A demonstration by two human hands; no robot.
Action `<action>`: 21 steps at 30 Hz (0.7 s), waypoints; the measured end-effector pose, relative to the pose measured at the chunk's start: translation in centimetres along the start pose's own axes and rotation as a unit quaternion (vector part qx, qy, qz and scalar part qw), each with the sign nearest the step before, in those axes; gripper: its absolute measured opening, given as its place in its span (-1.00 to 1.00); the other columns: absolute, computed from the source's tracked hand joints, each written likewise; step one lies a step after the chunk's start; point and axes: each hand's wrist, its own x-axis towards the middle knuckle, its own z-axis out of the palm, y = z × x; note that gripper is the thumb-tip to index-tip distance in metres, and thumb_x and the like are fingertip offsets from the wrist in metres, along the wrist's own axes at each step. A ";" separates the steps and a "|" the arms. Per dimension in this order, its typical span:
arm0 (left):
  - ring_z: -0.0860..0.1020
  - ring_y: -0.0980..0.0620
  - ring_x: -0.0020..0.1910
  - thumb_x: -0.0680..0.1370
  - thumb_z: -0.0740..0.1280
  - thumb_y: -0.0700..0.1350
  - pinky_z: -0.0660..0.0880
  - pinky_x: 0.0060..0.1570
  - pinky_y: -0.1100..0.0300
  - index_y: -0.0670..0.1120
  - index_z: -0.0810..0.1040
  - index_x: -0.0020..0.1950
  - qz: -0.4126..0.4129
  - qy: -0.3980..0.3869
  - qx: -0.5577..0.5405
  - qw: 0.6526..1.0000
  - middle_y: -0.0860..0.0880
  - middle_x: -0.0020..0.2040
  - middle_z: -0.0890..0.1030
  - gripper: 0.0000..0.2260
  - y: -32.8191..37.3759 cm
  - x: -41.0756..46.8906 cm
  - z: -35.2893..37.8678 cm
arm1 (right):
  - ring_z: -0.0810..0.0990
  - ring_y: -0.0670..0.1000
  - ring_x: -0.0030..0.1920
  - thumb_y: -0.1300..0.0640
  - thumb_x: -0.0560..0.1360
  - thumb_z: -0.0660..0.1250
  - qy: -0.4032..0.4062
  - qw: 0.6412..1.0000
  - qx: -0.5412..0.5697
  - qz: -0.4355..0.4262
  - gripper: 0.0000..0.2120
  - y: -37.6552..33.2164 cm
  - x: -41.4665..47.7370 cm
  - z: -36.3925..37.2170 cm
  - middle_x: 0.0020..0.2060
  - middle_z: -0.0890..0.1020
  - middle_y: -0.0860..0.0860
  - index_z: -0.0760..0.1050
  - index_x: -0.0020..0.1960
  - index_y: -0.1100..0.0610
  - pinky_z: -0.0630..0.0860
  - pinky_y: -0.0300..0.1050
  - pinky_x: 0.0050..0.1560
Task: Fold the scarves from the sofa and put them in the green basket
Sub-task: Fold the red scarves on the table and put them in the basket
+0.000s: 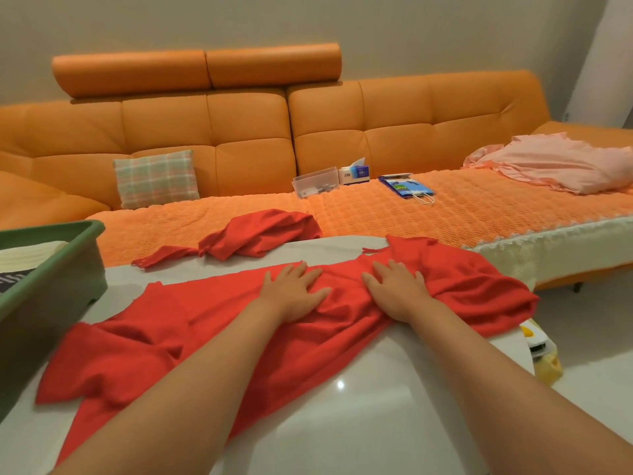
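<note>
A red scarf (191, 330) lies spread and rumpled across the white table (342, 406). My left hand (294, 289) and my right hand (397, 289) press flat on its middle, fingers straight, a short gap between them. A second red scarf (253, 234) lies bunched on the orange sofa (239, 132) seat, one end trailing to the left. The green basket (61, 269) stands at the table's left end and holds folded cream and dark cloth.
On the sofa seat are a plaid cushion (156, 178), a clear plastic box (315, 185), a tissue box (354, 173), a blue paper bag (406, 188) and pink bedding (555, 166). A yellow and white object (541, 351) sits by the table's right edge.
</note>
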 end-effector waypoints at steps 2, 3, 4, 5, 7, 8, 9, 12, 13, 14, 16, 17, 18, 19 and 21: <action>-0.11 -0.08 0.60 0.57 -0.05 0.39 -0.19 0.48 -0.27 0.23 -0.04 0.60 -0.031 -0.055 0.033 0.997 0.01 0.63 -0.09 -0.37 0.5 1.3 -0.4 | 0.06 0.05 0.59 -0.17 0.65 0.07 0.036 0.997 0.059 -0.045 -0.45 0.0 0.0 0.4 0.58 0.17 0.12 0.23 0.57 0.04 -0.07 0.15 0.56; -0.12 -0.12 0.60 0.57 -0.07 0.39 -0.21 0.48 -0.29 0.22 -0.07 0.60 -0.044 -0.061 0.037 0.997 -0.01 0.63 -0.10 -0.37 0.7 2.0 -0.6 | 0.09 0.02 0.59 -0.11 0.64 0.13 0.080 0.991 0.083 -0.069 -0.51 0.1 -0.1 0.4 0.57 0.23 0.09 0.31 0.53 0.03 -0.08 0.15 0.57; -0.12 -0.15 0.60 0.58 -0.08 0.37 -0.23 0.47 -0.29 0.21 -0.08 0.61 -0.057 -0.058 0.041 0.996 -0.03 0.63 -0.10 -0.38 1.0 2.6 -0.8 | 0.13 0.02 0.58 -0.06 0.63 0.17 0.148 0.983 0.079 -0.082 -0.58 0.1 -0.2 0.3 0.54 0.31 0.05 0.41 0.46 0.00 -0.12 0.19 0.56; -0.12 -0.17 0.60 0.60 -0.06 0.35 -0.22 0.47 -0.28 0.19 -0.06 0.61 -0.070 -0.048 0.049 0.995 -0.06 0.63 -0.09 -0.39 1.2 3.1 -1.0 | 0.16 0.04 0.57 -0.02 0.60 0.20 0.225 0.971 0.046 -0.072 -0.63 0.1 -0.4 0.1 0.50 0.36 0.02 0.49 0.38 -0.03 -0.17 0.27 0.54; -0.01 -0.18 0.58 0.62 0.07 0.22 -0.08 0.48 -0.23 0.12 0.07 0.60 -0.077 0.018 0.073 0.994 -0.12 0.62 0.00 -0.43 1.9 3.6 -1.0 | 0.08 0.13 0.58 -0.01 0.53 0.21 0.297 0.954 -0.026 0.025 -0.59 0.4 -1.0 -1.0 0.52 0.31 0.06 0.49 0.37 -0.06 -0.23 0.45 0.44; 0.12 -0.17 0.55 0.61 0.15 0.11 0.05 0.46 -0.16 0.08 0.19 0.57 -0.060 0.077 0.081 0.992 -0.13 0.59 0.12 -0.49 2.5 3.5 -1.0 | -0.01 0.18 0.59 -0.06 0.52 0.18 0.261 0.959 -0.033 0.104 -0.50 0.7 -1.2 -1.6 0.56 0.20 0.12 0.40 0.45 -0.06 -0.24 0.51 0.40; 0.25 -0.14 0.47 0.59 0.19 0.00 0.18 0.40 -0.09 0.07 0.31 0.50 -0.028 0.142 0.078 0.986 -0.11 0.52 0.28 -0.55 3.2 3.3 -0.9 | -0.10 0.24 0.59 -0.12 0.51 0.15 0.201 0.963 -0.020 0.181 -0.41 1.1 -1.4 -2.0 0.59 0.09 0.18 0.28 0.52 -0.04 -0.24 0.54 0.38; 0.47 -0.10 0.18 0.56 0.22 -0.05 0.37 0.13 0.01 0.04 0.53 0.19 0.084 0.242 0.004 0.966 -0.03 0.16 0.54 -0.77 6.0 2.0 -0.6 | 0.10 0.27 0.53 -0.16 0.51 0.14 0.083 0.966 -0.013 0.243 -0.41 2.2 -2.1 -1.7 0.51 0.21 0.24 0.32 0.48 0.06 0.00 0.41 0.42; 0.50 -0.10 0.11 0.56 0.23 0.00 0.40 0.05 0.03 0.03 0.53 0.11 0.103 0.238 -0.032 0.965 -0.03 0.07 0.54 -0.83 6.7 1.4 -0.3 | 0.25 0.25 0.45 -0.09 0.53 0.17 0.101 0.974 -0.030 0.203 -0.52 2.5 -2.3 -1.5 0.42 0.35 0.20 0.43 0.38 0.07 0.15 0.29 0.39; 0.51 -0.09 0.05 0.55 0.25 0.06 0.41 -0.01 0.04 0.02 0.50 0.06 0.113 0.221 -0.055 0.967 -0.02 0.03 0.53 -0.83 7.3 0.8 -0.1 | 0.37 0.23 0.37 0.01 0.53 0.21 0.134 0.979 -0.028 0.153 -0.64 2.5 -2.5 -1.5 0.32 0.47 0.18 0.51 0.28 0.08 0.28 0.17 0.32; 0.53 -0.07 0.05 0.54 0.29 0.13 0.42 0.00 0.06 0.02 0.46 0.10 0.129 0.167 -0.081 0.974 -0.02 0.08 0.53 -0.76 7.7 -0.1 0.5 | 0.52 0.22 0.25 0.20 0.49 0.25 0.176 0.978 0.078 0.075 -0.73 1.8 -2.9 -1.8 0.15 0.61 0.17 0.62 0.13 0.11 0.42 0.02 0.16; 0.53 -0.06 0.12 0.55 0.30 0.12 0.43 0.09 0.07 0.02 0.45 0.19 0.143 0.138 -0.112 0.974 -0.02 0.16 0.53 -0.71 7.5 -0.4 0.8 | 0.57 0.20 0.19 0.26 0.47 0.27 0.169 0.971 0.159 0.055 -0.73 1.3 -3.1 -2.2 0.08 0.65 0.16 0.65 0.10 0.11 0.45 -0.03 0.10; 0.50 -0.04 0.22 0.57 0.31 0.07 0.40 0.21 0.09 0.00 0.42 0.30 0.160 0.113 -0.155 0.968 -0.03 0.25 0.51 -0.66 7.4 -0.8 0.9 | 0.60 0.16 0.12 0.28 0.45 0.29 0.151 0.959 0.235 0.042 -0.73 0.9 -3.0 -2.6 -0.02 0.67 0.12 0.66 0.05 0.08 0.46 -0.09 0.01; 0.45 -0.02 0.31 0.58 0.31 0.01 0.33 0.31 0.14 -0.04 0.37 0.39 0.177 0.104 -0.200 0.958 -0.05 0.33 0.46 -0.60 7.2 -1.2 0.8 | 0.61 0.12 0.04 0.28 0.43 0.30 0.140 0.947 0.288 0.033 -0.75 0.6 -3.0 -2.8 -0.11 0.67 0.06 0.66 -0.01 0.03 0.44 -0.13 -0.08; 0.36 0.02 0.39 0.59 0.30 -0.11 0.22 0.40 0.22 -0.11 0.33 0.46 0.200 0.144 -0.246 0.937 -0.05 0.40 0.40 -0.56 6.6 -2.2 0.5 | 0.59 0.10 0.08 0.23 0.43 0.32 0.143 0.955 0.261 0.011 -0.70 0.3 -3.1 -2.9 0.00 0.65 0.03 0.63 0.12 0.02 0.45 -0.13 -0.02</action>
